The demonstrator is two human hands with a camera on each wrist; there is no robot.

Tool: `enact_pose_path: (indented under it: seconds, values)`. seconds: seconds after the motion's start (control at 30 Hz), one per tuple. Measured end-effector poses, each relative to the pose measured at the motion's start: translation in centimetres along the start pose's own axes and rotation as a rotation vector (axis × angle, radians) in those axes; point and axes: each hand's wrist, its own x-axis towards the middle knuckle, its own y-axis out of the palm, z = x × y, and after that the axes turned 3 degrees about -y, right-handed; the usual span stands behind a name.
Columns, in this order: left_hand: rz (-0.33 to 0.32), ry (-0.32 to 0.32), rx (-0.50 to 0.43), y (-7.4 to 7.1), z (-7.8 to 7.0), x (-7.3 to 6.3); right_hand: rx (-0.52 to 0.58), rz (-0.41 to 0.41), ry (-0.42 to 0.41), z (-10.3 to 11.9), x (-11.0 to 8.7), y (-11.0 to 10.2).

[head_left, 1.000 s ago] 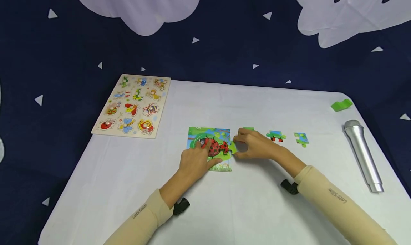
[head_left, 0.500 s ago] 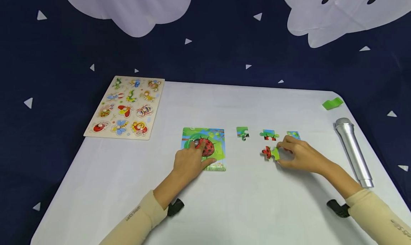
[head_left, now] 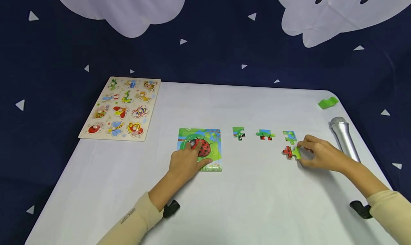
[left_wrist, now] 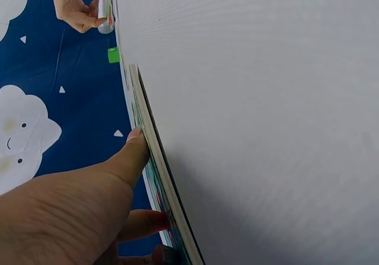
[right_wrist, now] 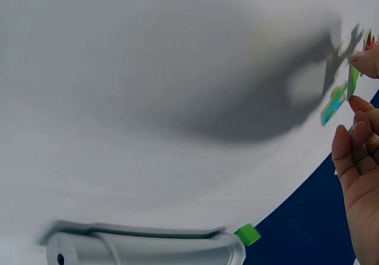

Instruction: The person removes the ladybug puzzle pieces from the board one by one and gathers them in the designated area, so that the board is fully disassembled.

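A small ladybug jigsaw puzzle [head_left: 216, 139] lies flat on the white table. My left hand [head_left: 184, 163] rests on it, fingertips on the ladybug and thumb toward the lower right; in the left wrist view the thumb [left_wrist: 133, 152] lies along the board's edge. To the right, my right hand [head_left: 324, 154] pinches a red and green puzzle piece [head_left: 291, 152] between thumb and fingertips, close over the table. Just behind that piece lies a blue and green puzzle piece [head_left: 289, 135]. Two more pieces, one with dark spots [head_left: 238, 131] and one with red [head_left: 265, 134], line up leftward.
A wooden peg puzzle board [head_left: 153, 98] with insect shapes lies at the back left. A silver microphone [head_left: 345, 134] lies at the right, partly behind the right forearm. Beyond it sits a green block [head_left: 328, 102] near the table's back right corner.
My right hand has drawn the red and green piece away from the puzzle's right edge and carried it rightward. My left hand stays on the puzzle. The head view has shifted slightly.
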Motion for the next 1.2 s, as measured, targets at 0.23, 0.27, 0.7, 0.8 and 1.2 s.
enact_pose_path:
  seconds: [0.23, 0.27, 0.7, 0.8, 1.2]
  values:
    - [-0.003, -0.001, -0.02, 0.0, 0.1, 0.0, -0.013, 0.044, 0.011, -0.9, -0.2, 0.2]
    - [-0.006, 0.0, -0.021, 0.0, 0.1, -0.1, -0.017, 0.051, 0.018, -0.9, -0.2, 0.3]
    - [-0.014, 0.02, -0.018, -0.2, 0.3, 0.0, 0.001, 0.077, 0.095, 0.1, 0.4, 0.6]
    - [-0.005, 0.01, -0.022, -0.4, 0.7, -0.2, 0.035, 0.072, 0.098, 1.5, 1.7, 0.6]
    - [0.015, -0.057, 0.005, -1.2, 3.5, -1.4, 0.214, 0.106, -0.014, 7.8, 7.9, 2.8]
